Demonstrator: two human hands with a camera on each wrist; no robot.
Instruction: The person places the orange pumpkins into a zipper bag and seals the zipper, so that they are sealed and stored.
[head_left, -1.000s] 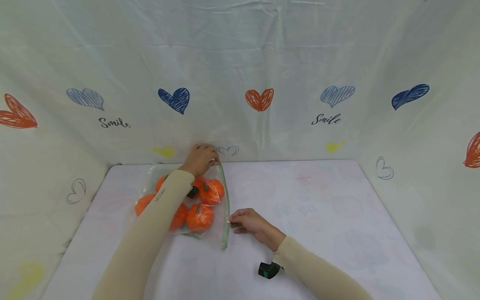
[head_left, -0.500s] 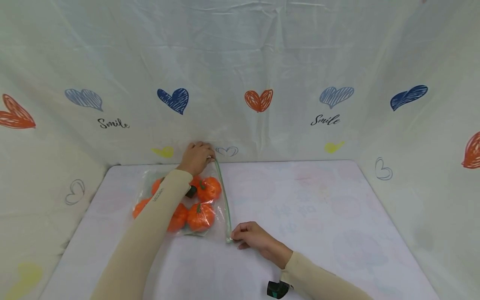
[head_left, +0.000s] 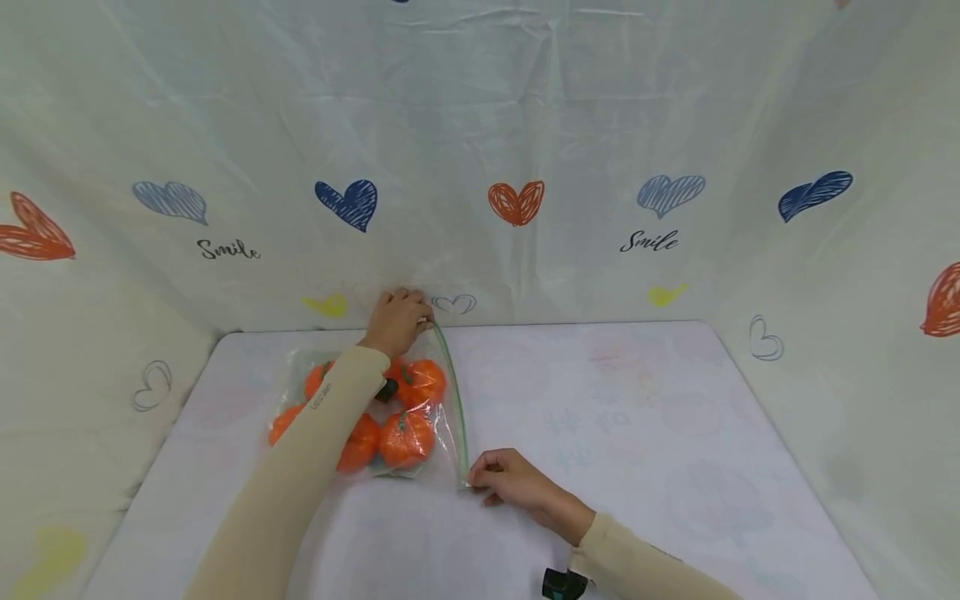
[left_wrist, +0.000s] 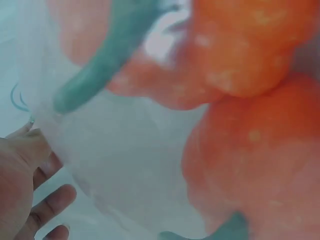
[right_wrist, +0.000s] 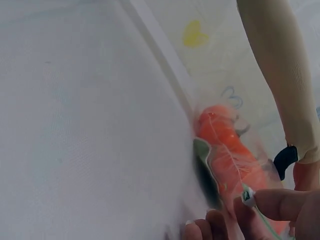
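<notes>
A clear zip bag (head_left: 442,446) holding several orange toy pumpkins (head_left: 405,437) lies on the white table (head_left: 637,417), left of centre. Its green zip strip (head_left: 453,392) runs along the bag's right edge. My left hand (head_left: 408,318) pinches the far end of that strip by the back wall. At the strip's near end, my right hand (head_left: 483,479) pinches it between thumb and fingers. In the right wrist view my fingertips (right_wrist: 272,202) hold the strip's end with a pumpkin (right_wrist: 227,155) just behind. The left wrist view shows blurred pumpkins (left_wrist: 250,150) through the plastic and my left hand (left_wrist: 22,185) at the bag's corner.
White sheeting printed with hearts (head_left: 517,200) and "Smile" walls the table at the back and on both sides. My left sleeve (head_left: 300,467) crosses over the bag. The table's right half (head_left: 675,467) is bare cloth.
My right hand has slid along the green strip toward me, from its middle to its near end. The left hand has kept hold of the far end.
</notes>
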